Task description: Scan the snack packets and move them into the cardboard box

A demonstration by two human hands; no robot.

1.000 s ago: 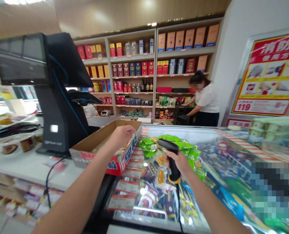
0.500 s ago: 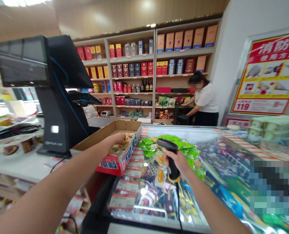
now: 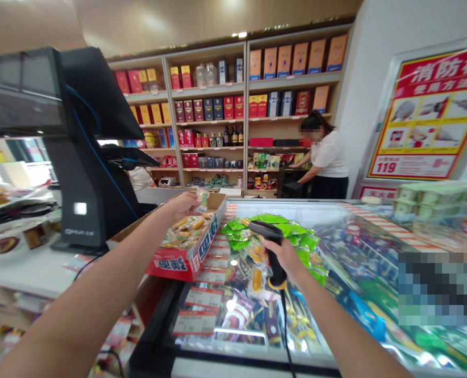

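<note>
My left hand (image 3: 184, 203) is above the far part of a red cardboard box (image 3: 174, 266), fingers closed on a small clear-wrapped snack packet (image 3: 202, 199). Inside the box lie several wrapped yellow-brown snacks (image 3: 188, 227). My right hand (image 3: 282, 254) grips the handle of a black barcode scanner (image 3: 268, 231), whose head points left and whose cable runs down toward me. Beneath the scanner, green snack bags (image 3: 296, 229) are spread on the glass top, along with a loose wrapped yellow snack (image 3: 256, 279).
A black checkout terminal (image 3: 87, 168) stands at the left on a white counter (image 3: 16, 275). The glass-topped freezer (image 3: 335, 206) spans the front, with egg cartons (image 3: 434, 199) at its right. Beyond it a person (image 3: 330, 157) bends by the shelves (image 3: 205, 121).
My left hand has risen out of the box contents with a wrapped snack packet in its fingers. My right hand keeps the scanner in nearly the same place. The view has shifted slightly.
</note>
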